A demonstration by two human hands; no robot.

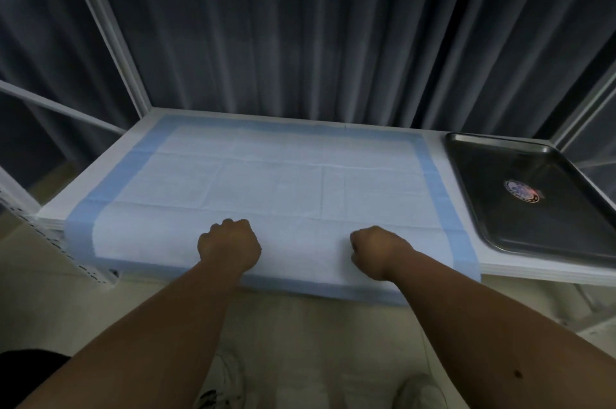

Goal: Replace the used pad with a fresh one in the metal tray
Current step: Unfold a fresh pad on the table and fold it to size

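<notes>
- Head view looks down on a white desk [443, 175] in front of dark curtains [300, 25]; a white-and-blue absorbent pad [266, 181] lies spread flat over most of it, its near edge hanging over the front of the desk
- left hand [229, 243] rests on the near part of the pad, left of centre; its fingers [230, 224] are curled under into a fist; whether they pinch the pad cannot be told
- right hand [376, 250] rests on the pad just to the right, well apart from the left; its fingers are curled in too, and any hold on the pad is hidden
- metal tray [466, 195] sits at the right end of the desk, just beside the pad's blue border; a round sticker [521, 191] shows on its floor
- white shoes [420, 390] show on the pale floor below
</notes>
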